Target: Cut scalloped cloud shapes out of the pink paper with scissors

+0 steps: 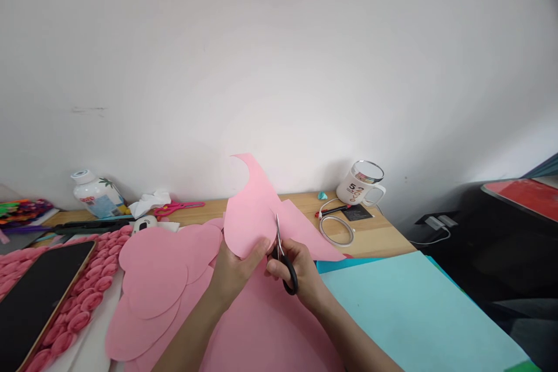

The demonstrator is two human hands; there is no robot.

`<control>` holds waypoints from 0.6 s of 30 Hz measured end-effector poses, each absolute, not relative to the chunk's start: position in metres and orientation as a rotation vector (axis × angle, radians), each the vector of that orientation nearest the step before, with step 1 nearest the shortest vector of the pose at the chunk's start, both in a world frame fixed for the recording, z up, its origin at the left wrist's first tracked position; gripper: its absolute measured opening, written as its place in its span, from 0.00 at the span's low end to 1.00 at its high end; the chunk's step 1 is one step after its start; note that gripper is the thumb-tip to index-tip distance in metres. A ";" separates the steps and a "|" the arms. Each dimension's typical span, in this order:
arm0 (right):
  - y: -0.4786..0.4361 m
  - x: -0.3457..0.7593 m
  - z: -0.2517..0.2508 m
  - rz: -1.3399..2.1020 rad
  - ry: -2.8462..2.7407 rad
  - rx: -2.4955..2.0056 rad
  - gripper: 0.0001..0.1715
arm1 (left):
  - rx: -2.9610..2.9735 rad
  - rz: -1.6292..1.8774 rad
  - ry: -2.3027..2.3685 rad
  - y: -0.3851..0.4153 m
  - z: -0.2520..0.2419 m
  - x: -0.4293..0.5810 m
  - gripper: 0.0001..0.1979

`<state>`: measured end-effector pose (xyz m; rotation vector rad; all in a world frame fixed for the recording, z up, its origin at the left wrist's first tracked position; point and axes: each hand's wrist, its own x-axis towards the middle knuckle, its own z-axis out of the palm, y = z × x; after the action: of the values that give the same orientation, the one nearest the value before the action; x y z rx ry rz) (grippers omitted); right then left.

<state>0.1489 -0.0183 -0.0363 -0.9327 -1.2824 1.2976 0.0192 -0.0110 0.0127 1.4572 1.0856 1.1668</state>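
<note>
My left hand [235,273] pinches the lower edge of a pink paper sheet [250,209] and holds it up off the table. My right hand [296,270] grips black-handled scissors [282,256], blades pointing up into the pink sheet just right of my left thumb. Cut rounded pink paper pieces [157,273] lie stacked to the left, and a larger pink sheet [261,331] lies under both forearms.
A light blue sheet [414,314] lies at the right. A dark tablet [35,296] rests on pink rolled decorations [91,293] at the left. Along the wall stand a white bottle [96,193], pink scissors [176,207], a white cable [335,229] and a mug [361,183].
</note>
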 end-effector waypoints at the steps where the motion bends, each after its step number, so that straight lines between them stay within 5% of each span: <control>1: -0.018 0.149 -0.036 1.304 -1.276 -0.933 0.16 | 1.451 1.167 1.089 -0.011 0.012 0.019 0.08; 18: -0.018 0.149 -0.036 1.350 -1.270 -0.905 0.15 | 1.398 1.230 1.268 -0.008 0.003 0.016 0.10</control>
<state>0.1490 -0.0184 -0.0356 -0.9050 -1.2697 1.3498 0.0159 -0.0077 0.0035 1.3983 1.2682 1.2302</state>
